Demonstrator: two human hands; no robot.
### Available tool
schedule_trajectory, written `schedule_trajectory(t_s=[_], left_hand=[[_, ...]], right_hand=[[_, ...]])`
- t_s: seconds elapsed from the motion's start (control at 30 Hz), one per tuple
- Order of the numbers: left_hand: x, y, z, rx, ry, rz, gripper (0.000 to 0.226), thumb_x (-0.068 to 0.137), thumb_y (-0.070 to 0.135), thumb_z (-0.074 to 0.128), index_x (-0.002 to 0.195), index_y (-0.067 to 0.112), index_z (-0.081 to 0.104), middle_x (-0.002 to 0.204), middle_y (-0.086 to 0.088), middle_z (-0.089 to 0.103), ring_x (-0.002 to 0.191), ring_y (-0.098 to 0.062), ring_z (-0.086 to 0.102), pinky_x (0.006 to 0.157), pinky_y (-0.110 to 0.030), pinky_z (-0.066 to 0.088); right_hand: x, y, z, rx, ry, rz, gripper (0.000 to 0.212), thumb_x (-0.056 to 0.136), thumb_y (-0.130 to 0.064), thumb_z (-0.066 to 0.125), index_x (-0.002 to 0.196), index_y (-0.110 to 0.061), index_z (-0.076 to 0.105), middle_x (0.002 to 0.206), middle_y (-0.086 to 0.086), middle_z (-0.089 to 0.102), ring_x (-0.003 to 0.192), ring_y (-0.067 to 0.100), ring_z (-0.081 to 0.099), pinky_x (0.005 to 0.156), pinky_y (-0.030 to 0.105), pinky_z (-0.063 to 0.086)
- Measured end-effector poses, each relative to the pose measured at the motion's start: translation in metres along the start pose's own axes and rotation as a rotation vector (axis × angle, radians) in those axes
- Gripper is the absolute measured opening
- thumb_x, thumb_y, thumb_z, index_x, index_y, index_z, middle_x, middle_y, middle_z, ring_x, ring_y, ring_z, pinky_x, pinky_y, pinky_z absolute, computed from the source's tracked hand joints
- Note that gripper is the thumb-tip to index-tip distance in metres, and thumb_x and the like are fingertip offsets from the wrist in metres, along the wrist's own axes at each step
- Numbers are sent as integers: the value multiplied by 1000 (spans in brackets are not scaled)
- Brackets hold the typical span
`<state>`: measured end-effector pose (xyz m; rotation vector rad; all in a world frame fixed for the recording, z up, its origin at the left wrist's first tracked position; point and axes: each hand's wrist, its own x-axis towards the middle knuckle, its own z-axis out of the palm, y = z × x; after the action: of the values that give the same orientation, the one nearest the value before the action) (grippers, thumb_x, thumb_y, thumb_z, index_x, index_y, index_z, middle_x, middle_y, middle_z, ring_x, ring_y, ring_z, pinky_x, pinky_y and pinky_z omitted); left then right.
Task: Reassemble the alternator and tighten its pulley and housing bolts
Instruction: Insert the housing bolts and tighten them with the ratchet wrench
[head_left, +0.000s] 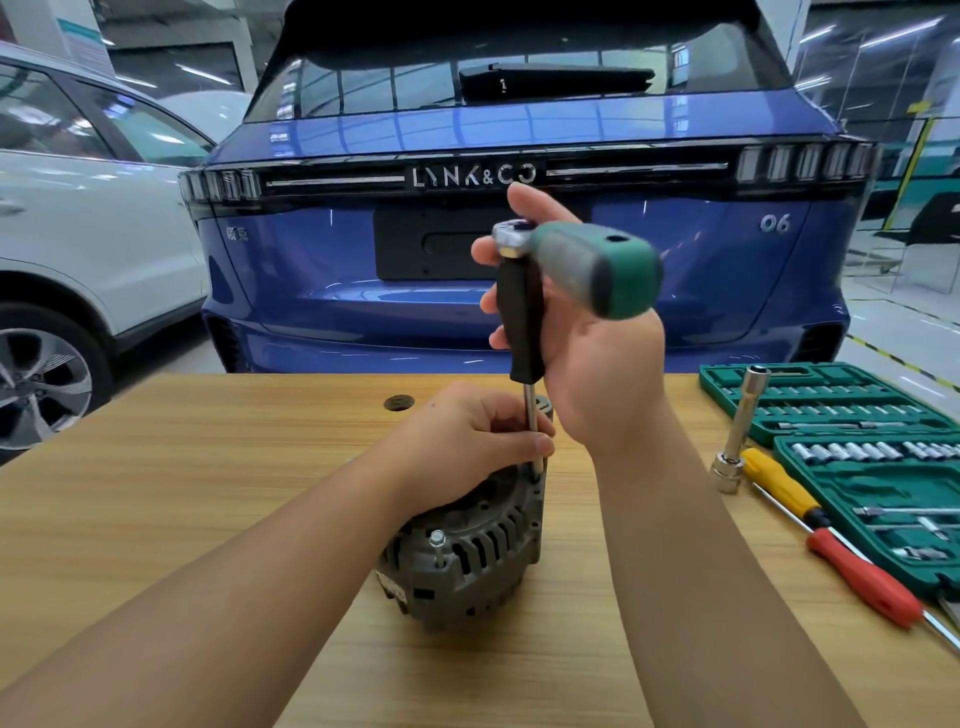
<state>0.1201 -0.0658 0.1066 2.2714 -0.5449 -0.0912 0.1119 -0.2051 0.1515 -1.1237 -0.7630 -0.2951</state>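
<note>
alternator (467, 545) on the wooden bench (208, 519), housing halves already together. my right hand (587, 364) clamps the driver's black grip (521, 322) under the green ratchet (587, 265); my left hand (478, 441) pinches its steel shaft (531, 415) down onto one housing bolt. another bolt (437, 540) near the alternator's front edge stands proud, not yet tightened. right of the alternator, an open green case (852, 457) holds rows of sockets, two screwdrivers beside it.

Your left side of the counter (182, 467) lies bare wood. To your right, the upright socket extension (737, 431), 2 screwdrivers (821, 540) (lying diagonal) and the open socket case (857, 452) crowd the edge; the alternator (467, 551) blocks the centre.
</note>
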Motion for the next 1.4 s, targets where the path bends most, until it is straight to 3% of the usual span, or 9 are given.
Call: schedule_trajectory(t_s=[0.13,0.33,0.47,0.67,0.8,0.9,1.03,1.17,1.4], left_hand=[[-1,-1,0,16,8,12,7,97,43,68,98,47,73,95,27,72,88,11,64,79,-27,49],[0,0,1,53,-21,21,7,96,44,68,96,49,72,94,34,68,87,16,62,73,-21,46],[1,1,1,64,-33,41,8,96,43,68,93,50,71,96,33,69,88,15,61,70,-17,44],[1,-1,0,27,-30,30,8,95,41,70,92,49,72,94,32,69,87,15,62,73,-19,45],[0,-3,0,7,-12,48,9,94,40,72,93,49,74,96,30,71,88,14,63,74,-19,46],[1,-3,1,11,-18,41,11,95,40,71,91,50,72,94,33,70,87,16,63,72,-18,46],[3,-2,1,21,-26,31,13,96,40,69,90,52,69,94,35,69,87,17,62,72,-19,46],[3,-2,1,29,-8,34,12,97,43,67,92,53,70,96,33,70,87,15,63,72,-20,46],[3,-5,1,21,23,43,11,95,43,69,97,54,70,96,31,70,88,14,63,74,-20,45]], right_hand=[[3,0,-5,102,-59,107,38,92,-49,50,127,-39,61,104,3,66,83,15,61,71,30,49],[0,-4,4,-217,265,-53,64,82,-44,75,134,-21,45,77,-12,63,72,5,58,71,23,50],[-2,-7,12,-407,456,-178,43,90,-32,74,126,-20,54,80,-2,65,63,2,55,61,19,47],[-1,-21,3,181,187,192,37,98,-32,59,127,-10,52,114,13,72,77,12,62,69,25,50],[0,-21,-3,271,136,240,16,87,-27,67,95,-13,68,93,-1,65,74,9,58,68,22,47],[1,-20,-7,350,168,223,23,79,-22,73,97,-19,59,83,-5,65,73,9,58,70,25,43],[2,-14,-7,169,210,47,16,89,-12,67,94,-26,63,91,-2,66,88,20,63,73,34,51],[0,-5,-4,-272,158,-148,38,96,-13,55,104,-48,69,102,-14,70,92,21,66,75,37,54],[0,0,-11,102,-37,107,36,95,-37,46,128,-35,60,105,4,65,81,18,61,73,36,47]])
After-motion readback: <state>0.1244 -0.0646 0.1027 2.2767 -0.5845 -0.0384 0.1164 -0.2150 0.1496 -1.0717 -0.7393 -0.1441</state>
